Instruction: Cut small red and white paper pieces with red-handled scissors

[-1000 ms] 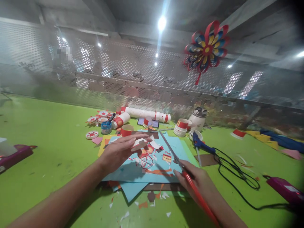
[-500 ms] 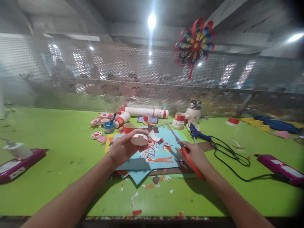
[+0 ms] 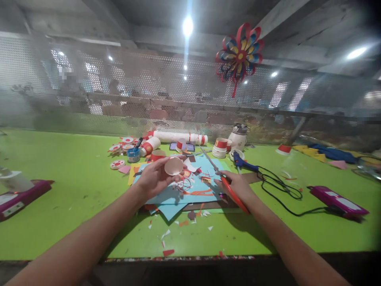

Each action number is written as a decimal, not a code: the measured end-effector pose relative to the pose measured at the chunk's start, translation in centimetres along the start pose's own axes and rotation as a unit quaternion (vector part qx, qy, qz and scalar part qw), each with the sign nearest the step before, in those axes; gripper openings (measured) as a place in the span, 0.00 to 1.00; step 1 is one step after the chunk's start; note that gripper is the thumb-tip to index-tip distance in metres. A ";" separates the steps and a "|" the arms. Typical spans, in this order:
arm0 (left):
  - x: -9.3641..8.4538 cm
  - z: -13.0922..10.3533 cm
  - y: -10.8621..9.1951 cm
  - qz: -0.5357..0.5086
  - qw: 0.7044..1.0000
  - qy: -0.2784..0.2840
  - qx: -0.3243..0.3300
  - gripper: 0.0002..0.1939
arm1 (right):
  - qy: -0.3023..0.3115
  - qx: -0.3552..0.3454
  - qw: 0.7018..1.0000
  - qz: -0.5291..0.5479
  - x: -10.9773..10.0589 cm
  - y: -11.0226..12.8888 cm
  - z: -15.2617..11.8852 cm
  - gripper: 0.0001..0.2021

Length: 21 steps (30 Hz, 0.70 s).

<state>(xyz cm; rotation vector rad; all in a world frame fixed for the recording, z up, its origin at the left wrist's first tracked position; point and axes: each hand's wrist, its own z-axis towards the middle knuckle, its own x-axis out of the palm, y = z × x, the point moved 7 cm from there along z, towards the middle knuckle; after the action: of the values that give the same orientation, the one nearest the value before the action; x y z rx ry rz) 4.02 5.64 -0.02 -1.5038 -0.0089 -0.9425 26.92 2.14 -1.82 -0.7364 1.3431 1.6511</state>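
Observation:
Over blue paper sheets (image 3: pixel 166 210), my left hand (image 3: pixel 153 176) is closed on a shallow round white piece that looks like a cut-off paper cup bottom (image 3: pixel 174 167), its round face turned toward me. My right hand (image 3: pixel 235 184) is wrapped around the red handles of a pair of scissors (image 3: pixel 225 182). The scissor blades point forward and left, away from the white piece. Between the hands lie curly red and white trimmings (image 3: pixel 185 183) and orange paper strips (image 3: pixel 198 193).
A blue glue gun (image 3: pixel 244 163) with a black cord lies at right, near a purple power strip (image 3: pixel 337 201). Cut paper cups (image 3: pixel 220 145), a bottle (image 3: pixel 238 137), a long white tube (image 3: pixel 175 137) and a blue jar (image 3: pixel 133 155) stand behind. Another power strip (image 3: pixel 24 196) sits left.
The cup bottom in my left hand has tilted, so its round face now shows instead of its notched side. My right hand keeps hold of the scissors. The whole view has shifted slightly.

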 end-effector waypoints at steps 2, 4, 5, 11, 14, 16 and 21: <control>0.0 0.0 0.1 -0.003 1.000 -0.001 -0.009 0.17 | -0.001 -0.001 1.000 -0.002 -0.1 0.1 0.1 0.11; 0.0 0.1 0.3 -0.006 1.000 -0.003 -0.016 0.17 | 0.003 0.004 1.000 -0.005 -0.1 -0.1 0.2 0.11; 0.0 0.2 0.3 -0.007 1.000 -0.005 -0.016 0.16 | 0.005 0.007 1.000 -0.007 -0.2 -0.2 0.3 0.11; -0.1 0.4 0.7 -0.003 1.000 0.006 -0.007 0.15 | -0.022 0.009 1.000 -0.011 -0.4 -0.6 0.7 0.12; -0.1 0.3 0.7 0.016 1.000 0.009 -0.002 0.15 | -0.060 -0.007 0.998 0.003 -0.5 -0.4 0.5 0.12; 0.0 0.2 0.6 0.014 1.000 0.011 0.008 0.14 | -0.088 -0.020 0.996 0.020 -0.8 -0.3 0.3 0.13; 0.6 1.0 0.5 0.044 0.998 -0.001 -0.039 0.15 | -0.159 -0.040 0.984 0.067 -2.7 -0.1 0.8 0.13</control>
<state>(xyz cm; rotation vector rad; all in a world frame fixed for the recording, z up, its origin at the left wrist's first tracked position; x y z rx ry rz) 5.16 6.06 0.02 -1.5647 0.0929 -0.8789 28.35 2.20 0.63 -0.4098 1.1227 1.8496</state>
